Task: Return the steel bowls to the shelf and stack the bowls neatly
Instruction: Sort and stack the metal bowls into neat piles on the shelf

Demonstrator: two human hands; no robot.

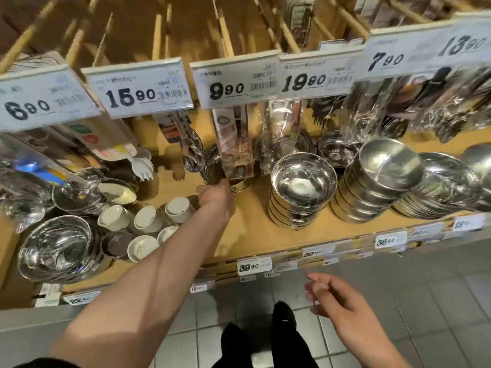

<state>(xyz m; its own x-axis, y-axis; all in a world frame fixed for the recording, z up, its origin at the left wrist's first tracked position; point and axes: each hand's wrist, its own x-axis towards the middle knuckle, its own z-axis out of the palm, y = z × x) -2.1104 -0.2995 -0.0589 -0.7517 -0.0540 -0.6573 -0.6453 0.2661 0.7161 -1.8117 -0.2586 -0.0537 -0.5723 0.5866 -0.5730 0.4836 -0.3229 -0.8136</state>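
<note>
1. Head view: left hand (pixel 215 195) reaches onto the shelf (pixel 255 229) and meets a steel bowl (pixel 212 166) at the back; its fingers are hidden behind the knuckles, so the grip cannot be told.
2. That bowl is half hidden by a hanging packet (pixel 235 144).
3. Right hand (pixel 337 301) hangs over the floor, fingers loose, holding nothing.
4. Right of the left hand stands a bowl stack (pixel 303 192); beside it a second stack (pixel 372 192), its top bowl tilted.
5. Blur obscures the price tags' small print.
</note>
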